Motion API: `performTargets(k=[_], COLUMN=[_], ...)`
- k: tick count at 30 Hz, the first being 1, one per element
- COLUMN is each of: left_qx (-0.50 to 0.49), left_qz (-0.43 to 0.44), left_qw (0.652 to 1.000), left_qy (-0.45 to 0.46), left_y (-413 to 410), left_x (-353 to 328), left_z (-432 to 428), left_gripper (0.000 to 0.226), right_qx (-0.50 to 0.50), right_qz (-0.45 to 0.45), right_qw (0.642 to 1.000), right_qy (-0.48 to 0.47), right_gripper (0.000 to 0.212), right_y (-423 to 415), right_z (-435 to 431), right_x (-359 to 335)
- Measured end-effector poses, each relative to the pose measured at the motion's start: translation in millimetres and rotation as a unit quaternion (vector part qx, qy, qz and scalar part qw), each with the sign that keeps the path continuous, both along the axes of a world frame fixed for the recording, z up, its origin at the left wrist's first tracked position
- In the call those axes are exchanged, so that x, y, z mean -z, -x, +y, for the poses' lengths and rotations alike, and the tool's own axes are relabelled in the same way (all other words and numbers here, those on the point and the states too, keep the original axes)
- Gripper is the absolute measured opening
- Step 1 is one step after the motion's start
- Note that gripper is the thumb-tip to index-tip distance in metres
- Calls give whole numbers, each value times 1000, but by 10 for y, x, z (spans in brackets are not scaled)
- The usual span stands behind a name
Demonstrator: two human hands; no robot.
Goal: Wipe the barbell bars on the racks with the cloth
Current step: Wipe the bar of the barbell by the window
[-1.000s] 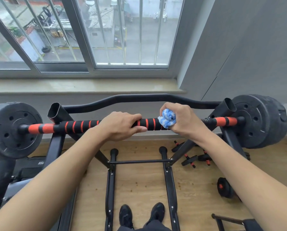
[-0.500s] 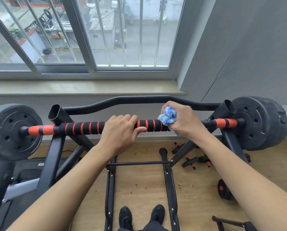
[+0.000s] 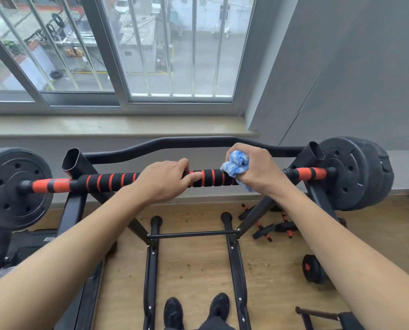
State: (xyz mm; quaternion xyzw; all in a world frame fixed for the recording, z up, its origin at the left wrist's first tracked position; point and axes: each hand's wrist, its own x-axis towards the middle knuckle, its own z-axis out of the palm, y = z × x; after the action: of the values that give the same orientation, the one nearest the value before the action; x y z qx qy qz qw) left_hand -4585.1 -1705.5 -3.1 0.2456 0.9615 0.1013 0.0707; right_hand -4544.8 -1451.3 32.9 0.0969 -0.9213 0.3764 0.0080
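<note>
Right hand (image 3: 256, 167): fingers curled tight, bunching the blue-and-white cloth (image 3: 235, 165) against the barbell bar (image 3: 113, 181). Left hand (image 3: 165, 181): fingers wrapped over the bar's striped foam grip, just at nine o'clock of the cloth. The bar lies across the black rack (image 3: 73, 163), weight plates (image 3: 15, 186) on both ends. A curved black bar (image 3: 175, 142) sits behind at twelve o'clock. Small dumbbells (image 3: 276, 228) lie on the wooden floor at four o'clock, beyond the rack's leg.

1 striped barbell bar (image 3: 113, 182), 1 curved bar (image 3: 175, 142), 1 cloth (image 3: 235, 165), 2 hands (image 3: 165, 181).
</note>
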Motion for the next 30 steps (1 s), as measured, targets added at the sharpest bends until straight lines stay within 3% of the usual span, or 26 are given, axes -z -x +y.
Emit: performTargets(k=[3, 6, 10, 14, 16, 18, 21, 23, 26, 30], left_qx=[56, 74, 78, 58, 57, 55, 30, 25, 22, 51], left_qz=[179, 207, 115, -103, -156, -82, 144, 188, 127, -73], left_qw=[982, 975, 990, 993, 986, 995, 989, 982, 992, 996], left_qy=[-13, 0, -10, -16, -6, 24, 22, 16, 16, 30], left_y=[-207, -173, -67, 145, 191, 99, -197, -269, -148, 75], left_x=[178, 263, 147, -59, -140, -90, 153, 225, 126, -92], left_z=[-32, -44, -39, -4, 39, 48, 59, 64, 65, 67], left_gripper=[52, 48, 46, 47, 47, 46, 44, 43, 42, 45], right_qx=[12, -8, -56, -53, -25, -13, -20, -17, -10, -8], right_qz=[4, 5, -8, -21, -14, -6, 24, 51, 72, 69], right_qw=[1000, 1000, 997, 998, 999, 1000, 998, 995, 993, 993], right_qy=[-2, -13, -44, -38, -19, -16, -48, -82, -97, -101], right_gripper=[27, 26, 28, 29, 28, 28, 30, 31, 33, 30], right_y=[11, -16, -60, -27, 9, 19, -15, -52, -115, -132], right_z=[-38, -64, -36, -20, -23, -44, -91, -115, -133, -111], right_x=[22, 5, -27, -32, -33, -29, 3, 45, 116, 98])
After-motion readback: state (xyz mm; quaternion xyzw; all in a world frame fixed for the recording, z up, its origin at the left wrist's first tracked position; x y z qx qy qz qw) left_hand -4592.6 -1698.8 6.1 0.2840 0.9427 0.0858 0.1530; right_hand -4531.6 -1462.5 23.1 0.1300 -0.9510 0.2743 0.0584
